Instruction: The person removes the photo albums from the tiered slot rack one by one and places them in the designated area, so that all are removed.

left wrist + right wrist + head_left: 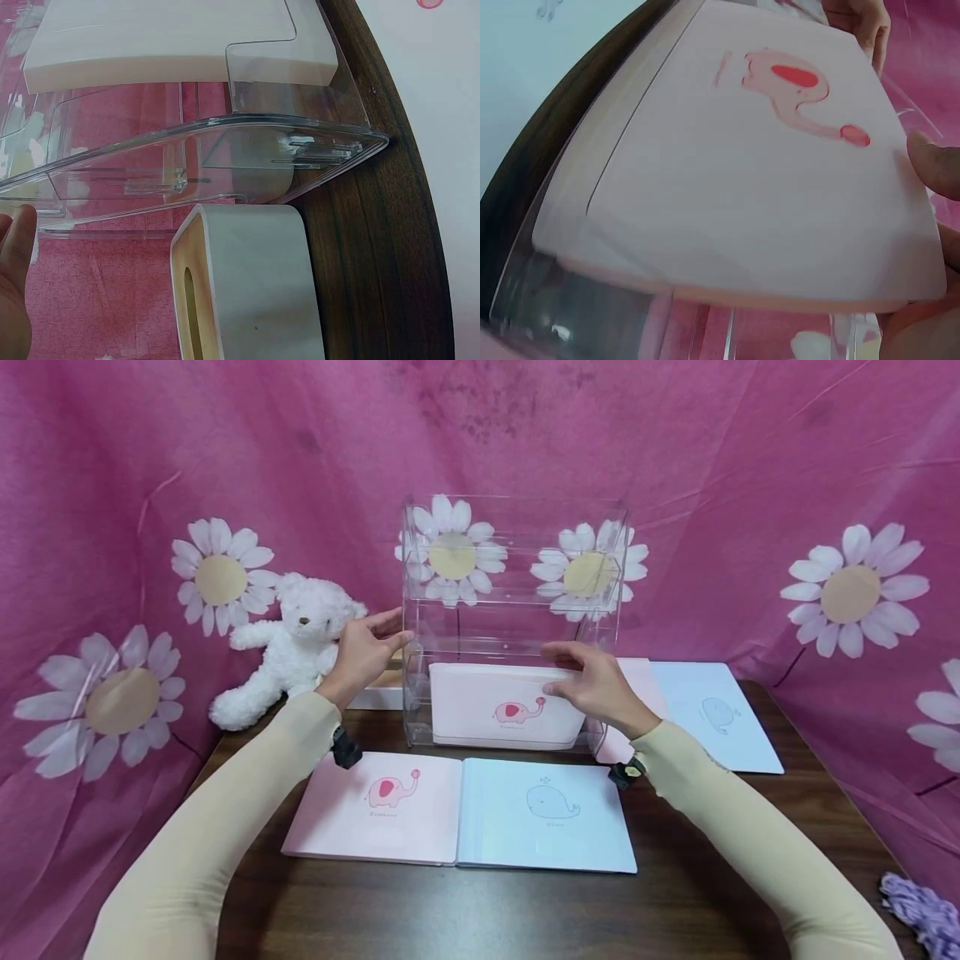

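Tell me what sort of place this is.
Probably a staged tabletop set, not a lived-in room: a pink daisy-print cloth drapes behind a dark wooden table bearing a clear acrylic rack, pastel animal booklets and a white teddy bear.

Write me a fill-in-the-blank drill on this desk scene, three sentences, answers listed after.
1. The pink book that the right hand holds in the clear rack has a small ____ drawn on its cover.
2. The left hand touches the rack's side, next to a white ____ bear.
3. The blue book lying flat at the front of the table shows a ____.

Missing words: elephant; teddy; whale
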